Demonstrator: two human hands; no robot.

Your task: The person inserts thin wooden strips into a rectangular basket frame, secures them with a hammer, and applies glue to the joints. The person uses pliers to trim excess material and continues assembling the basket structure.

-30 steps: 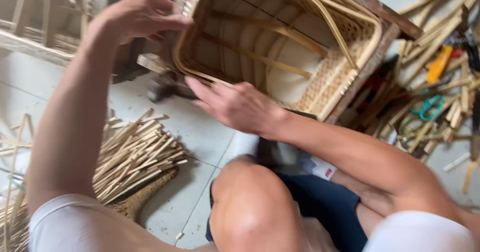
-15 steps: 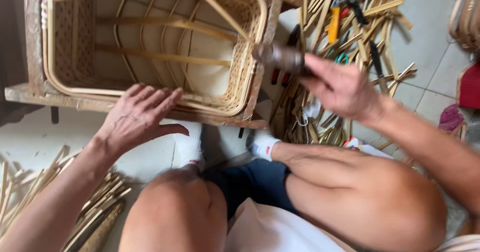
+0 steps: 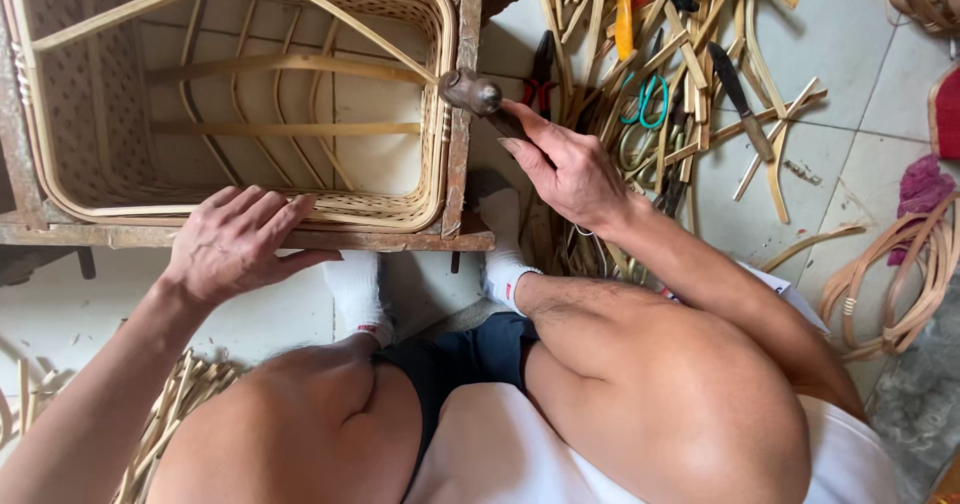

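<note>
A pale tiled floor carries the work, seen from above past the person's bare knees. The largest thing is a woven rattan basket, rectangular and open towards the camera, its long axis running left to right, seated in a worn wooden frame. To its right lies a heap of cane strips strewn with tools: yellow-handled pliers, teal-handled scissors and a dark blade. Coils of cane lie at the far right, and more cut strips at the lower left. The left hand lies flat with fingers spread on the frame's near rail, clasping nothing. The right hand has its grip clamped on a hammer, whose handle runs from the palm up and leftwards, mostly hidden by the fingers; the rounded metal head points left and sits against the frame's right upright by the basket rim, though contact is hard to confirm.
</note>
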